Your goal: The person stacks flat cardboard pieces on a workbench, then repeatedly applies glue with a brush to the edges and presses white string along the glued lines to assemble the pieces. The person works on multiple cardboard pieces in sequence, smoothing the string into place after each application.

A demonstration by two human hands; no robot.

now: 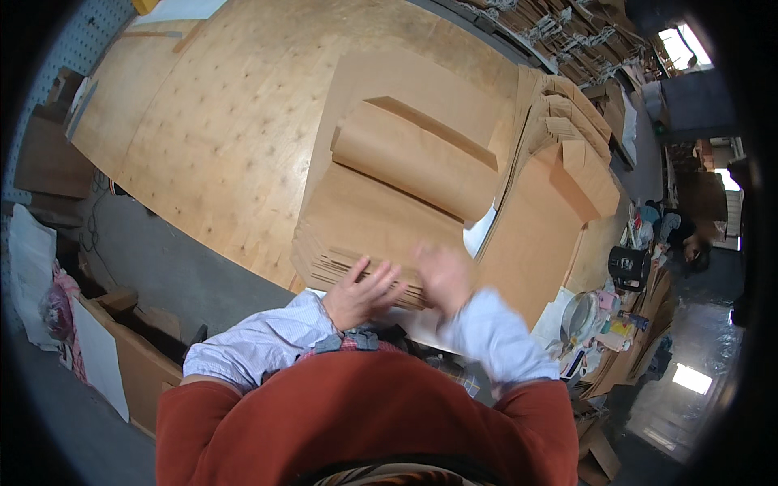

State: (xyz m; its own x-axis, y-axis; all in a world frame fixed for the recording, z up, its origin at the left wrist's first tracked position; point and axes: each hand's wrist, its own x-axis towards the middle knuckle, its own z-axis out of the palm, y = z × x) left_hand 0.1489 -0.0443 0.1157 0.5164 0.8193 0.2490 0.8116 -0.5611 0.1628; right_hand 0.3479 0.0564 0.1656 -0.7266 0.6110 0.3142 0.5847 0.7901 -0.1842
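A stack of brown kraft paper bags (pixel 377 206) lies in front of me, its layered edges fanned out toward my body. The uppermost sheet curves up into a roll-like bulge at the far end. My left hand (pixel 362 296) rests against the near edge of the stack, its fingers stretched out side by side over the layers. Beside it, at the near right corner, my right hand (pixel 444 275) is smeared by motion. Whether it pinches a layer is not visible. To the right lies a second pile of brown paper bags (pixel 535 235) with folded ends.
Everything lies on a plywood table (pixel 219 138). At the right edge stand a black box-shaped container (pixel 630 267), a clear round tub (pixel 579 314) and small bottles. Cardboard (pixel 134 356) leans at the lower left. Farther right, another person (pixel 693 243) is bent over.
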